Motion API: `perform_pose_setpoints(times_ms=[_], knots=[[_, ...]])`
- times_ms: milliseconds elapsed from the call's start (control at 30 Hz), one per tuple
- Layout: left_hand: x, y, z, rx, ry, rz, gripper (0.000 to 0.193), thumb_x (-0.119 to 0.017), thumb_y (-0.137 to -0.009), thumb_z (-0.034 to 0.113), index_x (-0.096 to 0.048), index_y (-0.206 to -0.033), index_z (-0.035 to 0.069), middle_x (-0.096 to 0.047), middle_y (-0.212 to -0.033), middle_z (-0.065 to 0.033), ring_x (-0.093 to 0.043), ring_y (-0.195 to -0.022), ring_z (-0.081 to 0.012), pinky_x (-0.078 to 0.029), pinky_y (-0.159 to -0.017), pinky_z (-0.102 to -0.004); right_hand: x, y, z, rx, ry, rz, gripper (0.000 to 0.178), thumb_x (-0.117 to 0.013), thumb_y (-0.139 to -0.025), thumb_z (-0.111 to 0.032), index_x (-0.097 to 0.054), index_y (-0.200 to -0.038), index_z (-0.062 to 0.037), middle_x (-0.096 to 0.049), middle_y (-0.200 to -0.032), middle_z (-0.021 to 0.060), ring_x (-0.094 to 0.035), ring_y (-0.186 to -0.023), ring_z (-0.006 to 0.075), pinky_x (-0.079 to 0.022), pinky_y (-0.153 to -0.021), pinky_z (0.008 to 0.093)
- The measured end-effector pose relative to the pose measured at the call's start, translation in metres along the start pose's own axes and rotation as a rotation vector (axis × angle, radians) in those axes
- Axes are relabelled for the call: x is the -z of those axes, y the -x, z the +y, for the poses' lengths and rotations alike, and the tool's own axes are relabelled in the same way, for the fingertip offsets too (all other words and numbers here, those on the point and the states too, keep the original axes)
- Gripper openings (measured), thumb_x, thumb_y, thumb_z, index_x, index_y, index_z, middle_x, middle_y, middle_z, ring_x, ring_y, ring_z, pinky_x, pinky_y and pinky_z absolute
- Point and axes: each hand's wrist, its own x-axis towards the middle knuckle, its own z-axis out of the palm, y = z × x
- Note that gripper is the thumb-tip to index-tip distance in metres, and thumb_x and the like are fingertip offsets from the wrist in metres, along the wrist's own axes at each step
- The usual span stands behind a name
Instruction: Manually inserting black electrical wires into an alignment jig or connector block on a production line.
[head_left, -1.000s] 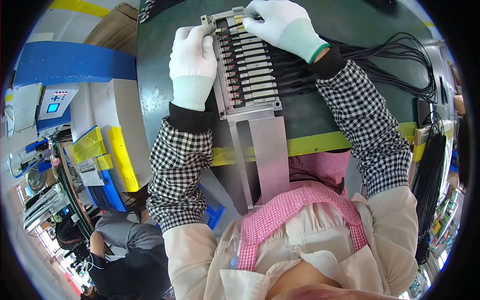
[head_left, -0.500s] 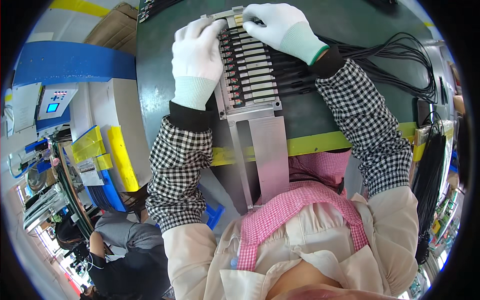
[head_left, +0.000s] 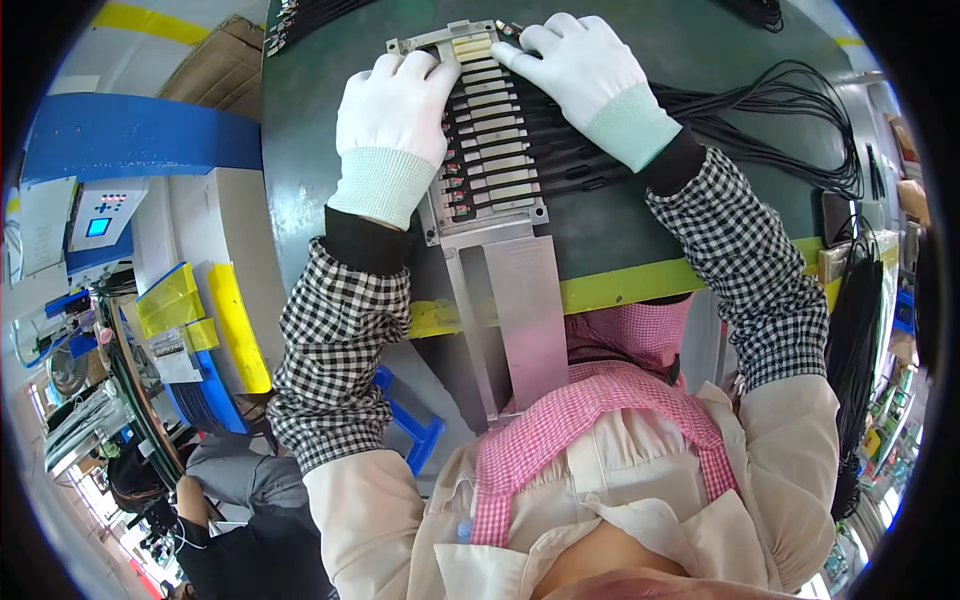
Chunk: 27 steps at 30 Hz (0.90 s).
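A long metal fixture [head_left: 488, 228] with a row of pale slots lies on the green table, several black cables [head_left: 560, 150] laid across it side by side. Small connector ends line its left side. My white-gloved left hand [head_left: 392, 115] rests over the fixture's upper left edge, thumb apart and near the upper slots; its fingertips are partly hidden. Beside the top right corner, my gloved right hand [head_left: 590, 85] is closed, with a cable's connector end [head_left: 510, 29] showing at its fingertips. Yellowish slots [head_left: 472, 47] at the fixture's top show between the hands.
Bundled black cables [head_left: 800, 95] loop across the table's right side, and more hang off its right edge. A yellow strip [head_left: 640, 285] marks the near edge. On the left stands a blue-and-white machine [head_left: 150, 130] with a small screen. Another person [head_left: 255, 520] sits lower left.
My right hand has shifted right, away from the top slots, and a connector end now shows at its fingers. My left hand has drawn slightly down, uncovering the fixture's upper left corner.
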Motion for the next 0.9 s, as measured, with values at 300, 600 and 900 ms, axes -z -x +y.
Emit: perform_pose_setpoints(times_ms=[300, 600, 900], knots=[[0.006, -0.011, 0.015, 0.010, -0.092, -0.103, 0.038, -0.062, -0.078, 0.010, -0.064, -0.115, 0.018, -0.063, -0.100, -0.0065, -0.062, -0.089, -0.0247, -0.049, -0.082, -0.0375, 0.007, -0.024, 0.030, -0.475, -0.262, -0.025, 0.024, -0.062, -0.084, -0.033, -0.067, -0.089, -0.0105, -0.064, -0.090, 0.0108, -0.062, -0.083, 0.0327, -0.050, -0.075, 0.0406], [-0.010, -0.007, 0.008, 0.106, 0.085, 0.067, 0.027, -0.061, -0.082, 0.012, -0.066, -0.109, 0.016, -0.066, -0.098, -0.0047, -0.063, -0.088, -0.0250, -0.050, -0.078, -0.0361, -0.012, -0.018, 0.036, -0.373, -0.024, -0.093, 0.025, -0.062, -0.084, -0.034, -0.067, -0.088, -0.0091, -0.066, -0.086, 0.0110, -0.064, -0.077, 0.0332, -0.051, -0.071, 0.0410], [-0.010, -0.007, 0.005, 0.173, 0.188, 0.128, 0.021, -0.062, -0.085, 0.016, -0.067, -0.106, 0.016, -0.068, -0.099, -0.0025, -0.065, -0.087, -0.0234, -0.051, -0.077, -0.0352, 0.006, -0.028, 0.033, -0.381, -0.100, -0.148, 0.024, -0.062, -0.082, -0.032, -0.065, -0.086, -0.0084, -0.067, -0.086, 0.0121, -0.064, -0.078, 0.0332, -0.051, -0.071, 0.0416]])
